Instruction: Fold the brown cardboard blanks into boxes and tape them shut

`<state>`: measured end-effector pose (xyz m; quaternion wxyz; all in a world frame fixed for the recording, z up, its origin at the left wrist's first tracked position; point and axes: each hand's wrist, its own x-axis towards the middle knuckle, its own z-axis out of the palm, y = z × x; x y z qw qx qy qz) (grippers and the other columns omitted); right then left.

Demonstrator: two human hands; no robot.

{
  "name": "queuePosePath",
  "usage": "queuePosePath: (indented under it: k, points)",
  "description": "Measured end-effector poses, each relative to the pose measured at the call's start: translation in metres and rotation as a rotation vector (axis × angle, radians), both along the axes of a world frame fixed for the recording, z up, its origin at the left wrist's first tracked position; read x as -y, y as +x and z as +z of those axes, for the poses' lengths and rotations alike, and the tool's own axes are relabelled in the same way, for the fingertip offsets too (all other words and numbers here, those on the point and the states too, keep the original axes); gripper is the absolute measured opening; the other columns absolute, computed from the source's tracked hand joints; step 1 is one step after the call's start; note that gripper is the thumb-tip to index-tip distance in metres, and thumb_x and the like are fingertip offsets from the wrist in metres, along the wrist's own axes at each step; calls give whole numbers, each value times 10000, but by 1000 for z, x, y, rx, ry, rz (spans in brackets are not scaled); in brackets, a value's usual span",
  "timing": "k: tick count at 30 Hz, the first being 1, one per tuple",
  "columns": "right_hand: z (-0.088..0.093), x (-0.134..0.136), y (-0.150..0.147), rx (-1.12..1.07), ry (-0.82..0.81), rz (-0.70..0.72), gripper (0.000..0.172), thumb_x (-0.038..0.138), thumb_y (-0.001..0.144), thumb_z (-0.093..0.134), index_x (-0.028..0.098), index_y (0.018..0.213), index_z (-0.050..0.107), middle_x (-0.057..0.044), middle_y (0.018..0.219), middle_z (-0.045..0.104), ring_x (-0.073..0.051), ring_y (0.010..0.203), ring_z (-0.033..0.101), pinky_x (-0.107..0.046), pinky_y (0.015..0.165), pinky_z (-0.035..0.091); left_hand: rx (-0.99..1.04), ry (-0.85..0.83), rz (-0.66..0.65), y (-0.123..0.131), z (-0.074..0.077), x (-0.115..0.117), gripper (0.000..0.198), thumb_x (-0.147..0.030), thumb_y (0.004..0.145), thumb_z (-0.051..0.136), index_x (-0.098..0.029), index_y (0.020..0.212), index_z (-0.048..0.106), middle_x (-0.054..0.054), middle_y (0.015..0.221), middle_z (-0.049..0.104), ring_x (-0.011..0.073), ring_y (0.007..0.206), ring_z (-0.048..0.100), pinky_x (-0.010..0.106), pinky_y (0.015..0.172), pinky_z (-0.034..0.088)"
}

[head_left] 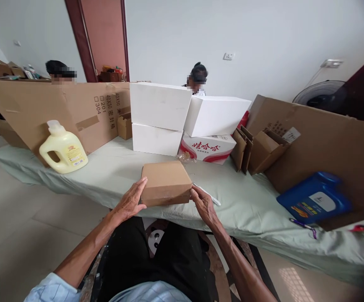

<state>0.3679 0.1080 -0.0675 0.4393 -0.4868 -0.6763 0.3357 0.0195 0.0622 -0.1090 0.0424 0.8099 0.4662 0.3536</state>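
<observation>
A small closed brown cardboard box (166, 178) sits at the front edge of the cloth-covered table, directly before me. Along its left side lies my left hand (131, 199), thumb low at the near corner and fingers up the side. My right hand (203, 203) grips the near right corner with bent fingers. Between them the two hands hold the box level; the fingertips on its far sides are partly hidden. Just beyond my right hand rests a slim white object (215, 201), partly covered, whose kind I cannot make out.
Stacked white boxes (158, 105) and a red-and-white carton (207, 149) stand behind. A yellow jug (64, 151) is at left, a blue bottle (315, 199) at right. Large cardboard sheets (326, 147) flank the green tablecloth (113, 167). Two people sit beyond.
</observation>
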Motion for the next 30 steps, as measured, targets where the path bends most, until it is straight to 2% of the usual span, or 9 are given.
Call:
queuePosePath:
  k: [3,8,10,12,15,21,25,27,30]
  points:
    - [15,4,-5,-31,-11,20,677,768,967,541,164,1113,809,-100,997,795,-258,863,727,-369,776,614,40,-1,12,-3,20,-5,1258,-104,813,898,-337,1764,109,221,1738,444,431,1623,465,628,1292,486]
    - [53,1,-2,1,18,-18,658,792,979,519,179,855,728,-68,804,723,-238,781,689,-319,709,559,123,-52,-9,-2,76,-2,983,-193,879,854,-332,1690,316,173,1711,469,399,1594,499,585,1279,504]
    - [65,-5,2,25,37,-40,669,803,985,502,190,769,663,-56,741,676,-229,751,669,-304,680,530,132,-84,-32,0,94,1,1034,-228,856,892,-354,1699,305,163,1737,432,402,1602,482,572,1256,530]
    - [71,-13,6,57,32,-51,694,827,978,488,199,709,607,-51,693,640,-220,703,648,-299,640,499,98,-114,-77,1,104,2,1223,-250,761,982,-380,1730,246,164,1778,358,432,1635,420,593,1266,517]
    - [69,-24,10,139,-1,-29,725,852,985,425,206,690,570,-58,682,637,-214,658,637,-301,614,490,14,-138,-115,2,102,1,1437,-257,649,1054,-396,1764,159,186,1810,254,487,1668,332,648,1283,485]
    - [41,-41,19,327,20,-24,680,708,1090,294,205,791,640,-78,832,714,-222,811,681,-302,755,527,31,-46,-50,1,82,-5,1224,-242,750,939,-329,1740,226,203,1670,388,451,1562,467,623,1203,563]
    - [12,-48,43,543,38,-141,368,492,1058,539,207,870,679,-113,1000,720,-254,1005,661,-333,903,490,22,-12,-30,-2,78,-3,1196,-255,731,940,-309,1715,261,197,1662,410,451,1576,438,649,1260,500]
    - [-4,-50,57,641,7,-192,221,389,1001,650,207,877,671,-124,1023,706,-268,1052,647,-344,920,481,25,3,-20,-3,75,0,1181,-266,725,946,-309,1702,283,194,1671,415,457,1580,430,667,1277,473]
    - [-24,-53,71,733,-42,-237,98,273,955,705,212,899,654,-112,1038,703,-260,1052,634,-343,916,476,58,23,4,-2,71,4,1170,-269,693,965,-304,1677,332,193,1664,443,464,1556,456,682,1274,466]
